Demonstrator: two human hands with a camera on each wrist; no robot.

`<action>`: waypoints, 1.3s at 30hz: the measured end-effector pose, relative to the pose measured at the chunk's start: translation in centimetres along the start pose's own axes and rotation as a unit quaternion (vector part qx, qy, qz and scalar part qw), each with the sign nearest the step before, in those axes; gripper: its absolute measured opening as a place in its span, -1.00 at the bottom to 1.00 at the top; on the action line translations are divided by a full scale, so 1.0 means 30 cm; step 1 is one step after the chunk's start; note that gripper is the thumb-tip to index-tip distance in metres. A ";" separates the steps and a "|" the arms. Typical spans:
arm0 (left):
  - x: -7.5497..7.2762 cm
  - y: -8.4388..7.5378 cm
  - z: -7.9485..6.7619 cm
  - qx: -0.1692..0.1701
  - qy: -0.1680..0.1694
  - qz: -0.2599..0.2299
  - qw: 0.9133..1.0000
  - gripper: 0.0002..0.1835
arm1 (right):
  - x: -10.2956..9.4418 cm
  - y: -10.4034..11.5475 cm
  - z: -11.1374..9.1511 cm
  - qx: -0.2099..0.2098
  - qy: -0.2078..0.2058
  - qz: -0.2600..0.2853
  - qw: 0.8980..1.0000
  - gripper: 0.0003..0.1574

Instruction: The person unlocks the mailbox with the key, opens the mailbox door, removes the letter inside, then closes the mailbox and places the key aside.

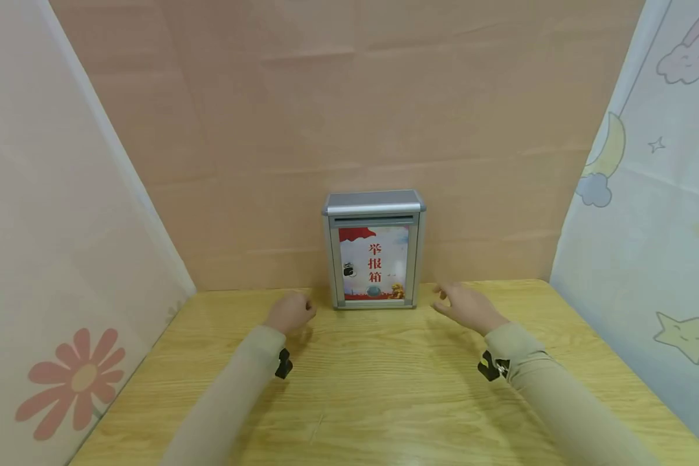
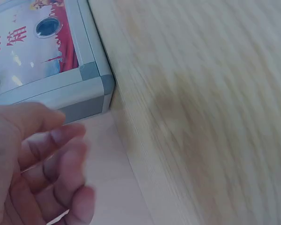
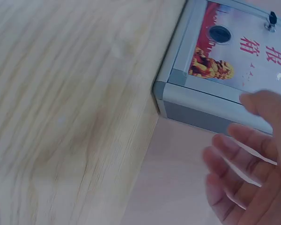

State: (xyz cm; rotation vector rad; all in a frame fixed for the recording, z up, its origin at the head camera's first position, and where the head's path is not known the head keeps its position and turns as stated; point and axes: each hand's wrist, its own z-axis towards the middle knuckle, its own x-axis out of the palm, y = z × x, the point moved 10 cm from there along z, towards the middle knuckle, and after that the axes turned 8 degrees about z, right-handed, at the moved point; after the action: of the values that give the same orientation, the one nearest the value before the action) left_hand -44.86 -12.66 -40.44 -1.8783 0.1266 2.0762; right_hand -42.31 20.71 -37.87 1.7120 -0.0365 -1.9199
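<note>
A grey metal box (image 1: pixel 374 208) stands upright at the back of the wooden table, its front panel printed with red characters. A dark slot runs across its upper front, and a small key (image 3: pixel 272 18) sits in the lock at the panel's left side. My left hand (image 1: pixel 291 312) hovers just left of the box's lower corner, fingers loosely curled around nothing. On the other side my right hand (image 1: pixel 467 307) hangs a little apart from the box, fingers loosely bent, likewise holding nothing. Both wrist views show the thumb overlapping the box's side edge.
The wooden table (image 1: pixel 349 388) ends at a tan cloth backdrop (image 1: pixel 256 129) right behind the box. Pale printed cloths, one with a pink flower (image 1: pixel 83 378) and one with a yellow star (image 1: pixel 687 336), close in the left and right sides.
</note>
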 end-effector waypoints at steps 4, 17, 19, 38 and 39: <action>-0.008 -0.003 0.040 -0.017 -0.012 -0.040 0.999 -0.57 | -0.003 -0.034 0.060 0.047 -0.009 0.087 0.995 -0.73; 0.073 -0.022 0.133 -0.088 -0.056 -0.269 0.957 -0.64 | 0.156 -0.064 0.163 0.144 0.022 0.407 0.902 -0.39; 0.071 -0.027 0.139 -0.094 -0.069 -0.269 0.956 -0.67 | 0.218 -0.141 0.217 0.133 0.021 0.432 0.892 -0.38; 0.079 -0.002 0.159 -0.097 -0.121 -0.302 0.941 -0.79 | 0.206 -0.155 0.202 0.140 0.014 0.415 0.899 -0.51; 0.078 -0.004 0.155 -0.096 -0.123 -0.304 0.940 -0.79 | 0.190 -0.128 0.185 0.132 0.017 0.415 0.900 -0.52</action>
State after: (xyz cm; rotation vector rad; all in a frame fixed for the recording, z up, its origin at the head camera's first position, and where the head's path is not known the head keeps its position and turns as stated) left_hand -49.41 -10.77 -42.15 -1.4721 -0.6558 1.8925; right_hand -49.05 19.67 -43.46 1.5189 -0.9019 -1.2645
